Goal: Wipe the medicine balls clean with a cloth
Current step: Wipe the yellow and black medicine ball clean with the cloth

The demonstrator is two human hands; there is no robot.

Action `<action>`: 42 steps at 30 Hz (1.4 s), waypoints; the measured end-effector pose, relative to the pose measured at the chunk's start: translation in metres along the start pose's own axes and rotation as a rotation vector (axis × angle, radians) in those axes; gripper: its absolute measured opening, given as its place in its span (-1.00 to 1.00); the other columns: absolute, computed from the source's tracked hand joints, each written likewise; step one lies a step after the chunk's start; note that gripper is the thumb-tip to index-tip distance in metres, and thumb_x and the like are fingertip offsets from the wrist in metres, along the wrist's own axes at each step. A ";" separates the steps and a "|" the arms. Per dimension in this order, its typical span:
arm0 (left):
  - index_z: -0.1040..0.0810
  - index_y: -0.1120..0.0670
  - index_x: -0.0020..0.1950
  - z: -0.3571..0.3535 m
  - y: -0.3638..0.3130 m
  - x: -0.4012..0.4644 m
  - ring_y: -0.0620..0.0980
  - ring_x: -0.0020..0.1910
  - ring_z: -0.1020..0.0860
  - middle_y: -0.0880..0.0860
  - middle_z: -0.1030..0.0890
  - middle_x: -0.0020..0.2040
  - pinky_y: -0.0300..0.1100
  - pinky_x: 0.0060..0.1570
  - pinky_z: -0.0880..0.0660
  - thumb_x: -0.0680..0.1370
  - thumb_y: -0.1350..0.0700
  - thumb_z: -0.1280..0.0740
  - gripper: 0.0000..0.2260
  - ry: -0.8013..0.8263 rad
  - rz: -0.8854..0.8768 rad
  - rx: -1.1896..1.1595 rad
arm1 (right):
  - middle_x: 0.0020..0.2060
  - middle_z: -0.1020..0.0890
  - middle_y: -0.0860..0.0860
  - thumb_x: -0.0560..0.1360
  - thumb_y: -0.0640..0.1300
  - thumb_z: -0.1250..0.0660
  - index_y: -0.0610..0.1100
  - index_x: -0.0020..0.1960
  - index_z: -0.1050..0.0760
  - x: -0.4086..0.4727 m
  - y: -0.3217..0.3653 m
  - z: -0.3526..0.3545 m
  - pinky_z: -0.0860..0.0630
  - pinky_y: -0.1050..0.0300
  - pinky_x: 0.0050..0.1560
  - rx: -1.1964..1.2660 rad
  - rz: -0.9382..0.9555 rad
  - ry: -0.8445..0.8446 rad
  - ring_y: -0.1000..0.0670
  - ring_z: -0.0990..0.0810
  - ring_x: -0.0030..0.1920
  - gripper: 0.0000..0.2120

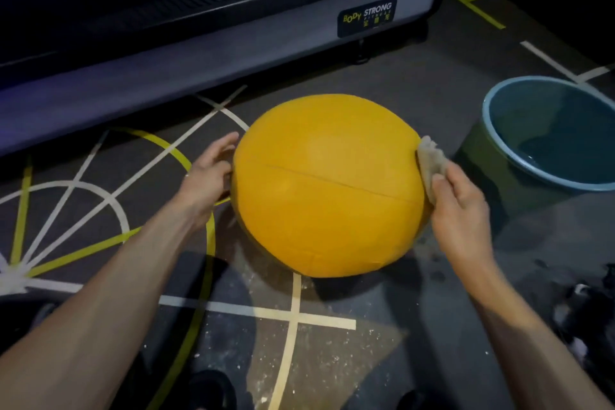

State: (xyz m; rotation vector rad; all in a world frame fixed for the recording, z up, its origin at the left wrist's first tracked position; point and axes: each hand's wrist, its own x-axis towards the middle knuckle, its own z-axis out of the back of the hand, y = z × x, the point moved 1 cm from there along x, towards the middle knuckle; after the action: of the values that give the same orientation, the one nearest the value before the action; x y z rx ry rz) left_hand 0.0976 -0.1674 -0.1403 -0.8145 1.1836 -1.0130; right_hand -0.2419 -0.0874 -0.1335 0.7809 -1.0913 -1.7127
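I judge wiping midway: right hand [461,210] presses cloth [432,163] on the medicine ball's [327,186] right flank, left hand [208,173] open, steadying its opposite side.

Dark floor [416,83] with white and yellow lines carries a yellow medicine ball [327,183] at center and a blue bucket [492,130] at right.

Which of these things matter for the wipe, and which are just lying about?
In the job:
ball
cloth, held by right hand
left hand, steadying the ball
bucket of water

Lying about:
treadmill base
floor markings
dark items at right, unclear
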 end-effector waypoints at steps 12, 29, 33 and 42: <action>-0.46 -0.40 0.41 0.021 -0.023 -0.006 -0.16 0.50 -0.35 -0.25 -0.43 0.48 0.15 0.45 -0.36 0.50 -0.16 -0.43 -0.52 0.246 -0.228 0.331 | 0.31 -0.58 0.14 0.73 0.03 -0.11 0.17 0.52 -0.39 0.029 -0.004 -0.012 -0.49 -0.03 0.31 -0.122 0.025 -0.051 0.08 -0.53 0.28 -0.62; -0.39 -0.43 0.43 0.027 0.000 -0.012 -0.11 0.54 -0.28 -0.35 -0.31 0.53 0.22 0.47 -0.31 0.44 -0.37 -0.44 -0.43 0.216 -0.276 0.421 | 0.01 -0.68 0.15 0.72 -0.07 -0.15 0.28 0.34 -0.52 0.011 0.000 -0.028 -0.49 0.22 -0.19 -0.100 0.051 -0.179 0.29 -0.49 -0.32 -0.67; -0.39 -0.42 0.45 0.027 0.002 -0.010 -0.09 0.55 -0.27 -0.33 -0.30 0.54 0.21 0.47 -0.29 0.49 -0.34 -0.41 -0.47 0.202 -0.273 0.420 | 0.34 -0.57 0.06 0.68 -0.26 -0.18 -0.09 0.44 -0.47 -0.037 0.029 -0.075 -0.52 0.07 0.31 -0.024 0.584 0.048 0.11 -0.60 0.22 -0.65; -0.36 -0.40 0.47 0.024 0.005 -0.014 -0.11 0.50 -0.33 -0.25 -0.36 0.52 0.20 0.43 -0.38 0.38 -0.43 -0.37 -0.34 0.152 -0.278 0.404 | 0.48 -0.44 0.14 0.73 -0.17 -0.13 0.11 0.50 -0.43 -0.024 -0.021 -0.025 -0.30 0.30 0.44 -0.110 0.224 -0.050 0.17 -0.38 0.48 -0.61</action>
State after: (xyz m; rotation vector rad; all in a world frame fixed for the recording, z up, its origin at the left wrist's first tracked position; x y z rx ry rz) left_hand 0.1214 -0.1523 -0.1353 -0.5954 0.9597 -1.5076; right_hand -0.2196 -0.0697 -0.1625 0.5282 -1.0658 -1.5942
